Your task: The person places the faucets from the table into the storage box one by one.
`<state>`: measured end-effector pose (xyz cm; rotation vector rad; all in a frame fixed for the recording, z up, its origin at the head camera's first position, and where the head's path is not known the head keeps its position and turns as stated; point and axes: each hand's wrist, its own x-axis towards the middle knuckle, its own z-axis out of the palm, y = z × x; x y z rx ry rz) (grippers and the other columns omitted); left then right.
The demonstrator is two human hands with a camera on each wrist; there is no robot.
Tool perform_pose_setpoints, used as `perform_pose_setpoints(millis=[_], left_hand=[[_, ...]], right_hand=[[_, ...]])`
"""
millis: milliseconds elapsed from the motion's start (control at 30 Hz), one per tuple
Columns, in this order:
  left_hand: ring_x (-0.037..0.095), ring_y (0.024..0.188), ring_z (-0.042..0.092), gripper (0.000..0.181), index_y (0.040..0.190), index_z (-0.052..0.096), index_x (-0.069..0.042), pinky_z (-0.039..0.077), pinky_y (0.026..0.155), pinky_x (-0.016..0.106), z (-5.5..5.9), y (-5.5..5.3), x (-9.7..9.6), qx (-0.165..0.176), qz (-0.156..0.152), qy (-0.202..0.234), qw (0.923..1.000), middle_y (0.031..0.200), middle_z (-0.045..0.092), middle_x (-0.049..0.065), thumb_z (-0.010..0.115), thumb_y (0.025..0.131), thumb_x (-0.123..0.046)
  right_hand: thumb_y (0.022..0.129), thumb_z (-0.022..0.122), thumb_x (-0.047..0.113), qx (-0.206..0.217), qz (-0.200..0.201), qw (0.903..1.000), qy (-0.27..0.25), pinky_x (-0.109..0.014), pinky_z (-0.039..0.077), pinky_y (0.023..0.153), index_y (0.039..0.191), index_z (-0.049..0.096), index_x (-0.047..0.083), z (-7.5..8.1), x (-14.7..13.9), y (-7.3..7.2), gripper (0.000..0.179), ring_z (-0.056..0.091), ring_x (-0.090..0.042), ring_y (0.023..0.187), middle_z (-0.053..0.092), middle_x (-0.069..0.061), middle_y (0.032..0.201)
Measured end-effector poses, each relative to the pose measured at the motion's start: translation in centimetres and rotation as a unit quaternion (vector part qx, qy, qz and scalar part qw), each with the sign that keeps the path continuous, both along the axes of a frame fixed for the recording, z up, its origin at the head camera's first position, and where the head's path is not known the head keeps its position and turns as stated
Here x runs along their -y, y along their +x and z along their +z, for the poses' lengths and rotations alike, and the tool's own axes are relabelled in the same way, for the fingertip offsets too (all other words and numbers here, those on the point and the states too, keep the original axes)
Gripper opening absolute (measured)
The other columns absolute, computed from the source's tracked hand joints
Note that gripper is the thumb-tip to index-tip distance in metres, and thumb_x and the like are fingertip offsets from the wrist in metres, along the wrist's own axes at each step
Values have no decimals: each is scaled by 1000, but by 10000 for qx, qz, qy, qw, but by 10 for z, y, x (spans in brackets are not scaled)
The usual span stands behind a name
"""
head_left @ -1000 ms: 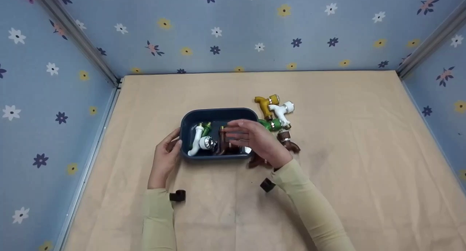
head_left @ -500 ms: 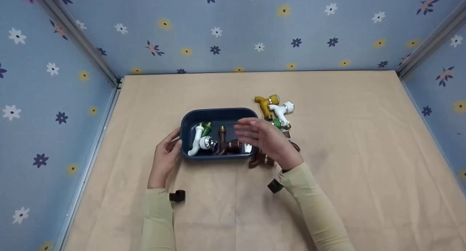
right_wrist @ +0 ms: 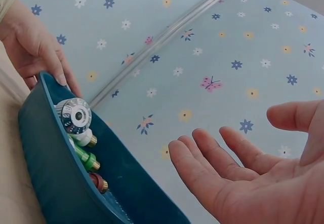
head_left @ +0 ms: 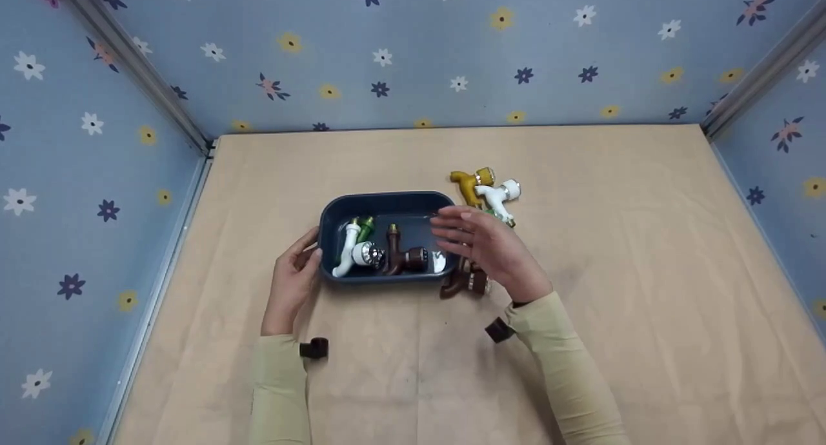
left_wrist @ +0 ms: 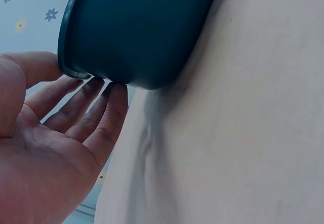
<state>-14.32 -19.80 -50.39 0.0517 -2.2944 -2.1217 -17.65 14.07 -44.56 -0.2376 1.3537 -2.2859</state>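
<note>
the tub [head_left: 390, 203] sits on the table [head_left: 645, 271], nearer its left edge than its right, carrying a white tap [head_left: 349, 246], a green tap [head_left: 366, 227] and a brown tap [head_left: 395, 250]. the left hand [head_left: 295, 280] holds the tub's left end with bent fingers; the right hand [head_left: 497, 248], fingers spread and gripping nothing, hangs by the right end. a light, steady hold would likely serve best here. the right wrist view shows the silver dial [right_wrist: 79, 116] face-on; only the head view shows the yellow tap [head_left: 473, 184] beyond the tub's far right corner.
</note>
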Motion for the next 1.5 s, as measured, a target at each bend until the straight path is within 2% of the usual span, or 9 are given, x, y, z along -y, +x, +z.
perform_pose_setpoints(millis=[233, 633, 967, 1067, 1300, 1500], left_hand=[[37, 124, 47, 45, 141, 41, 6, 43, 91, 18, -2, -1, 1, -1, -13, 44, 10000, 139, 44, 24, 51, 97, 1], [41, 124, 45, 45, 141, 41, 7, 43, 88, 16, 0, 1, 0, -48, -6, 20, 10000, 139, 43, 27, 50, 97, 3], [45, 124, 44, 45, 140, 41, 9, 44, 86, 16, -2, 0, 0, -138, 9, 117, 9998, 137, 43, 30, 50, 96, 5], [43, 123, 45, 44, 140, 42, 7, 44, 86, 16, -6, -1, 2, -126, 12, 155, 9998, 137, 44, 28, 50, 96, 4], [36, 121, 50, 43, 139, 47, 0, 45, 86, 18, -28, -8, 7, -197, 117, 151, 9996, 136, 48, 21, 53, 97, -2], [36, 119, 50, 43, 139, 47, 1, 45, 86, 18, -31, -9, 7, -314, 160, 109, 9993, 135, 49, 21, 53, 97, 0]], right_hand=[[99, 43, 17, 90, -167, 9998, -24, -46, 38, 102, 132, 44, -10, 2, -12, 1, 43, 46, -41, 124, 46, -28, 136], [101, 39, 17, -23, -476, 9988, -146, -48, 37, 103, 132, 43, -12, 0, -39, 2, 43, 38, -48, 127, 44, -32, 135], [101, 37, 17, -14, -713, 9974, -103, -49, 37, 102, 129, 48, -7, -2, -57, 1, 38, 35, -51, 127, 42, -32, 137], [102, 37, 17, -52, -767, 9970, -18, -49, 37, 102, 128, 49, -5, -5, -63, 2, 37, 37, -50, 127, 41, -33, 137], [102, 37, 16, 13, -909, 9959, 13, -50, 35, 104, 128, 49, -6, -11, -76, 3, 36, 46, -42, 123, 42, -33, 136], [103, 34, 15, 97, -990, 9950, 9, -53, 29, 106, 133, 41, -11, -16, -87, 2, 40, 45, -42, 125, 35, -37, 139]])
